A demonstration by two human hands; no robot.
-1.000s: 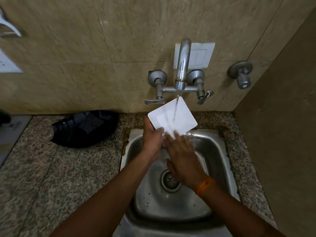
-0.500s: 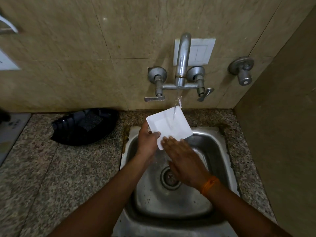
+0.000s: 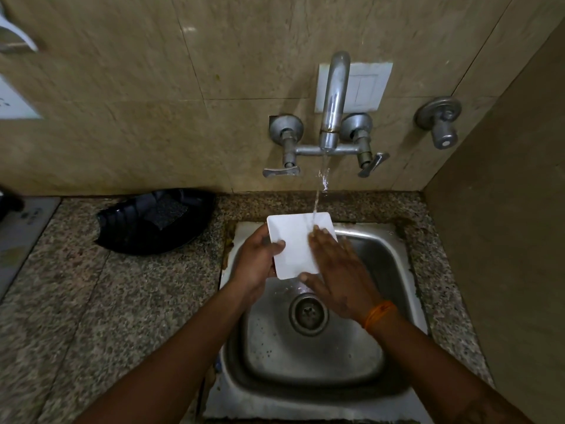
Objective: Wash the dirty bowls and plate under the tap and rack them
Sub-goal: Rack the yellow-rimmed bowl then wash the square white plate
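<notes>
A small white square plate (image 3: 292, 240) is held over the steel sink (image 3: 394, 270), under the water running from the tap (image 3: 333, 99). My left hand (image 3: 260, 258) grips the plate's left edge, thumb on top. My right hand (image 3: 339, 270) lies flat on the plate's right half with fingers straight, an orange band at its wrist. The stream lands on the plate's far edge by my right fingertips. No bowls or rack are in view.
A black plastic container (image 3: 156, 221) lies on the granite counter (image 3: 91, 301) left of the sink. Two lever handles (image 3: 281, 171) flank the spout on the tiled wall. A separate wall valve (image 3: 440, 120) sits at the right. A side wall closes in the right.
The plate has come down from a raised tilt to lie flatter and lower over the basin. My right hand has slid further up across its surface.
</notes>
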